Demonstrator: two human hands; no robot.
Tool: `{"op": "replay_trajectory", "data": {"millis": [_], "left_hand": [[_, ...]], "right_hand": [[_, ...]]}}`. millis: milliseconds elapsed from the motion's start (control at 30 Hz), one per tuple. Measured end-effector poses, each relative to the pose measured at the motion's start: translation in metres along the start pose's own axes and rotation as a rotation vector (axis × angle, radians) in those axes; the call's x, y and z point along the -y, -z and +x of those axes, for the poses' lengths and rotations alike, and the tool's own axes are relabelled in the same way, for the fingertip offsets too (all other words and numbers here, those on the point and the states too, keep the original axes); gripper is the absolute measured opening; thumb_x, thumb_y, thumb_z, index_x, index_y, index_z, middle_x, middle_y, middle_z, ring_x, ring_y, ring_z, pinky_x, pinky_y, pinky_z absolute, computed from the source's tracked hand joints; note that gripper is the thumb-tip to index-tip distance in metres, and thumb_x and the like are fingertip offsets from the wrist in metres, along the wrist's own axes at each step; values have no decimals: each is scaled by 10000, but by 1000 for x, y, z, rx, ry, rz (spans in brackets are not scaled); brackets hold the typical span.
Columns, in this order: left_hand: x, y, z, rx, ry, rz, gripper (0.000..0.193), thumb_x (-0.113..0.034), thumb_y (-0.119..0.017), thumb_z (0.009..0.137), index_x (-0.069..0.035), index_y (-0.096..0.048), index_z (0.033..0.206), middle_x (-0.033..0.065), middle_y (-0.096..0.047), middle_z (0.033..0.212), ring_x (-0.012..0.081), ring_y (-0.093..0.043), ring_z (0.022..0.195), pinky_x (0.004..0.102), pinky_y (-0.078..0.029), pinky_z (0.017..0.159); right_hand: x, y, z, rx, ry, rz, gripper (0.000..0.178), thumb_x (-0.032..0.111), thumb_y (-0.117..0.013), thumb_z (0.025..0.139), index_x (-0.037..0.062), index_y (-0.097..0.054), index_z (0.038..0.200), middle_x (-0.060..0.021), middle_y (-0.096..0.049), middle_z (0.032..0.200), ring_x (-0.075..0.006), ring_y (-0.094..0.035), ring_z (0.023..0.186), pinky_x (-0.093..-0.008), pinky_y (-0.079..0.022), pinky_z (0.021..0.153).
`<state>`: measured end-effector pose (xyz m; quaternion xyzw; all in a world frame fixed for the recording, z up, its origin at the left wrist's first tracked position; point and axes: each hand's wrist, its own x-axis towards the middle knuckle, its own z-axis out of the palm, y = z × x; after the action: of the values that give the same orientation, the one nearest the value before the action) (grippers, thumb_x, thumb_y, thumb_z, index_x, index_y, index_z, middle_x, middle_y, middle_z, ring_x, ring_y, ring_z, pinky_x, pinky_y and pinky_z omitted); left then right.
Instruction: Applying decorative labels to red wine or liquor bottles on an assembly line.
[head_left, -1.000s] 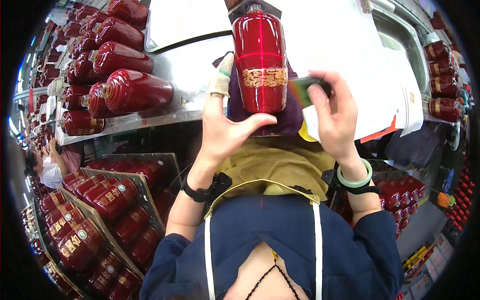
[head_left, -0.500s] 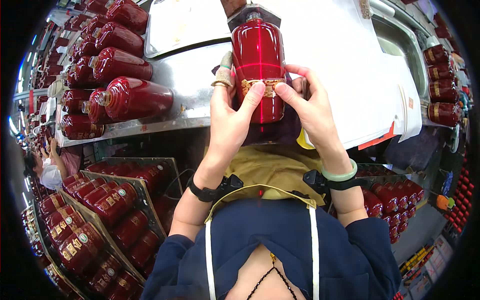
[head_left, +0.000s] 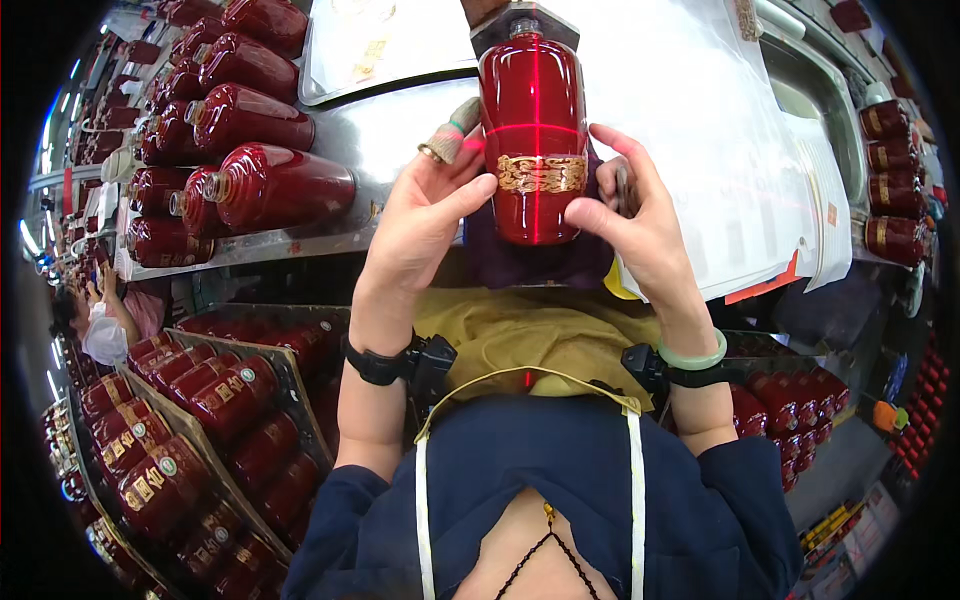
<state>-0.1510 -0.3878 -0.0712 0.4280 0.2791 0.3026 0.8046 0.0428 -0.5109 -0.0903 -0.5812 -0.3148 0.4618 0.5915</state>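
A dark red glossy bottle (head_left: pixel 531 100) lies on its side in front of me, its neck pointing away. A gold patterned label (head_left: pixel 542 174) crosses its lower half, and a red light cross falls on it. My left hand (head_left: pixel 428 205) is open along the bottle's left side, thumb tip close to the label's left end. Pale covers and a ring sit on its fingers. At the right side is my right hand (head_left: pixel 640 215), thumb and index finger spread by the bottle. Its other fingers curl round a small grey flat piece (head_left: pixel 625 188), partly hidden.
The bottle's neck meets a metal bracket (head_left: pixel 560 25); dark purple cloth (head_left: pixel 540 262) lies below. White sheets (head_left: pixel 720 180) cover the right side. Red bottles (head_left: pixel 290 188) crowd the left, with bottle crates (head_left: pixel 290 385) below. Another person (head_left: pixel 115 325) is at far left.
Both thumbs have come off the gold label, now flat across the bottle. My left hand has moved left and opened; my right hand has shifted slightly right and down.
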Motion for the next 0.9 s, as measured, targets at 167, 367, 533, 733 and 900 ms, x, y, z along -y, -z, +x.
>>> {"op": "replay_trajectory", "data": {"millis": [167, 367, 533, 733, 900], "left_hand": [[-5, 5, 6, 24, 37, 42, 787, 69, -742, 870, 30, -348, 1550, 185, -435, 1553, 261, -468, 1411, 390, -433, 1155], [-4, 1, 4, -27, 25, 78, 815, 51, -787, 843, 13, -367, 1541, 187, -451, 1533, 267, -476, 1395, 399, -454, 1139], [-3, -12, -5, -99, -31, 153, 839, 25, -831, 811, 6, -389, 1524, 163, -507, 1446, 252, -514, 1329, 395, -461, 1123], [5, -14, -18, -142, -50, 165, 748, 8, -769, 863, -29, -411, 1519, 98, -511, 1325, 196, -517, 1232, 386, -454, 1087], [7, -10, -18, -118, -47, 171, 650, 14, -694, 923, -39, -424, 1512, 92, -504, 1368, 188, -498, 1260, 367, -438, 1100]], "right_hand": [[14, -8, -8, 88, 237, -427, 1180, 248, -1003, 611, 0, -352, 1564, 1, -522, 926, -106, -522, 833, -259, -462, 781], [13, -5, -6, 94, 155, -336, 1133, 258, -994, 633, 3, -379, 1550, 5, -517, 923, -104, -515, 848, -256, -455, 787], [13, -5, -4, 81, 71, -206, 946, 232, -936, 744, -3, -432, 1509, 48, -418, 863, -67, -405, 778, -214, -366, 709], [6, -3, -3, 66, 76, -151, 845, 224, -889, 820, -9, -442, 1497, 55, -404, 850, -66, -396, 772, -213, -350, 695], [3, -3, -2, 62, 93, -140, 807, 221, -876, 839, -6, -456, 1490, 56, -407, 841, -65, -398, 770, -215, -355, 689]]}}
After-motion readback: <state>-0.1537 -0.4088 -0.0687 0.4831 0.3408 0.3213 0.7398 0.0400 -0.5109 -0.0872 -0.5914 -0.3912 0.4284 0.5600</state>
